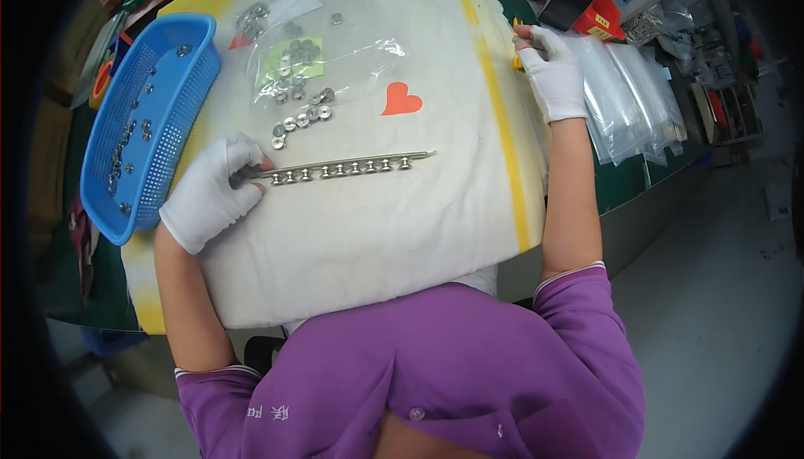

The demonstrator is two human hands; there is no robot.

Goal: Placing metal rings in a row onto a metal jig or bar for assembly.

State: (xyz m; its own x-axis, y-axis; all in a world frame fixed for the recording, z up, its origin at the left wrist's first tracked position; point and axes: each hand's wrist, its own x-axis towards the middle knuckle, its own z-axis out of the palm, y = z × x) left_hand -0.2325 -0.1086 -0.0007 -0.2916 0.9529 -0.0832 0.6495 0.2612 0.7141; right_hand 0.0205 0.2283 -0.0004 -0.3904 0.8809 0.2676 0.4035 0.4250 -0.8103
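White-gloved left hand [209,195] pinches metal rod [343,167] strung with small metal spools, at 9 o'clock | right hand [553,69], 2 o'clock, fingers curled on cloth edge [502,124] | loose spools [300,116] at 12.

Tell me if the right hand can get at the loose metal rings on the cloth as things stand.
Probably yes: the right hand rests at the cloth's far right edge, and only bare cloth lies between it and the loose rings.

Both your hands wear matt white knit cloth gloves. Your left hand [209,195] holds a long shiny metal rod [339,167] of glossy metal rings on the soft white cloth pad [377,224]. Left of the pad sits a blue perforated plastic basket [146,116]; right of it, glossy clear plastic bags [628,107].
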